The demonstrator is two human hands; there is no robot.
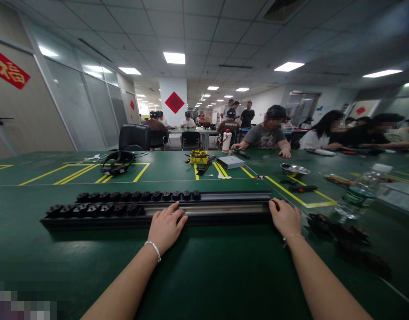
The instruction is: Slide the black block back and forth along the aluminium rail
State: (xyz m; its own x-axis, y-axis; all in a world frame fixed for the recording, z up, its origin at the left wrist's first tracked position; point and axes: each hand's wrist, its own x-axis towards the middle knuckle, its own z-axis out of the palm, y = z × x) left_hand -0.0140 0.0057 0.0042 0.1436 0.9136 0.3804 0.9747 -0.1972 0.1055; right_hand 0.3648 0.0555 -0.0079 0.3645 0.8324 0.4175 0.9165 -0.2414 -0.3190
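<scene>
A long black rail (224, 209) lies crosswise on the green table (204, 266) in front of me. Several black round knobs (107, 204) sit in two rows along its left half. My left hand (166, 226) rests flat on the rail's middle, fingers stretched out onto the metal channel. At the rail's right end, my right hand (284, 216) curls its fingers over the end of the rail. Both wrists wear a thin bracelet.
Loose black parts (344, 238) and a plastic bottle (356, 198) lie to the right. Farther back are a headset (118, 161), a yellow device (199, 157), a grey box (230, 162) and a metal bowl (294, 169). Other people sit at the table's far side.
</scene>
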